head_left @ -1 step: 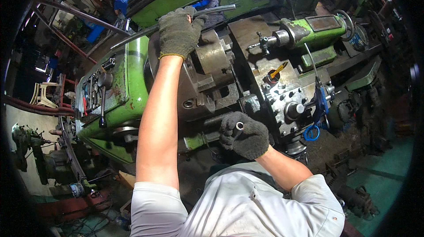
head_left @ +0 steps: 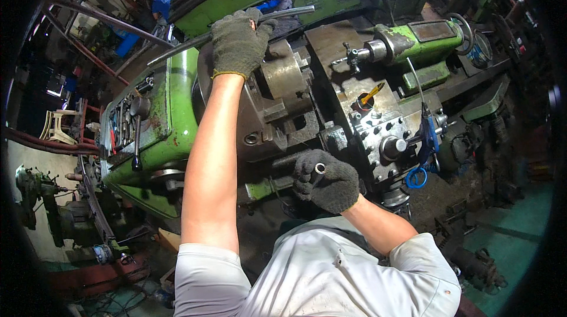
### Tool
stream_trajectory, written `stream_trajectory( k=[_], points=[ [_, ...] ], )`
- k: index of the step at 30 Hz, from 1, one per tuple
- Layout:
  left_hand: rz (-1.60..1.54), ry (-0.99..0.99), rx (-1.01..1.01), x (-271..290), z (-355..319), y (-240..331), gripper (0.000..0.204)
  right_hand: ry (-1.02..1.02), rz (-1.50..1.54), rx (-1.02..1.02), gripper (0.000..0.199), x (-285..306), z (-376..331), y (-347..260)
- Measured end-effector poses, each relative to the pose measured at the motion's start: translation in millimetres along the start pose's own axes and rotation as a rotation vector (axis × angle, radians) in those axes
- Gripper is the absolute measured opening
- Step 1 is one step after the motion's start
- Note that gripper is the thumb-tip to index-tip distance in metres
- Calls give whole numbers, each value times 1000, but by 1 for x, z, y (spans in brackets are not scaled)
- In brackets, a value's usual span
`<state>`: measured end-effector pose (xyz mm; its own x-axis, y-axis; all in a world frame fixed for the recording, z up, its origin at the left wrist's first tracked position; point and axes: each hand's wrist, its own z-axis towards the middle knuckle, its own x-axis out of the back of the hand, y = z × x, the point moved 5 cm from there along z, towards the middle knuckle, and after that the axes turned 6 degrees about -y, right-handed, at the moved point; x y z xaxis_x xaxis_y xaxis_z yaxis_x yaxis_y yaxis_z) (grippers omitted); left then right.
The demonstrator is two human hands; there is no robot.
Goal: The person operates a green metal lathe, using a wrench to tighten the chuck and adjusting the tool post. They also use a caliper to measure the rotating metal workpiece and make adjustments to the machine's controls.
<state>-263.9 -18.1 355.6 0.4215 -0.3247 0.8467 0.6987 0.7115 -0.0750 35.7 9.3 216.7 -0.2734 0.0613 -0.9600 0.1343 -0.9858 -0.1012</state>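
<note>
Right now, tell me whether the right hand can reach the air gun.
Probably not directly: the right hand is curled round a metal tube, and the tool post seems to stand partly between it and the air gun.

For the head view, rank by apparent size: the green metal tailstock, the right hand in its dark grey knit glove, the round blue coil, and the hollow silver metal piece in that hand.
Largest to smallest:
1. Green metal tailstock
2. Gloved right hand
3. Round blue coil
4. Hollow silver metal piece, visible end only
</note>
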Motion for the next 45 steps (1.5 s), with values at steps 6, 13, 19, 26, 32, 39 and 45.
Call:
stream_trajectory(
  k=[6,13,19,26,32,39,45],
  points=[
    [11,-24,-12,2,3,6,40,308,-194,-4,42,1,2,-4],
    [168,-39,-2,22,-6,25,20,687,-1128,381,42,46,20,-55],
    [226,-78,18,24,-23,40,20,975,-1129,827,43,70,67,-97],
    [197,-98,29,39,-54,53,20,1076,-1140,919,37,92,110,-123],
    [199,-97,-45,40,-66,58,27,1089,-1286,860,34,136,119,-139],
    [108,-73,-10,38,-44,46,20,1145,-1464,707,36,155,126,-142],
    [60,-72,-13,33,-23,30,20,1078,-1455,670,41,162,137,-141]
  ],
)
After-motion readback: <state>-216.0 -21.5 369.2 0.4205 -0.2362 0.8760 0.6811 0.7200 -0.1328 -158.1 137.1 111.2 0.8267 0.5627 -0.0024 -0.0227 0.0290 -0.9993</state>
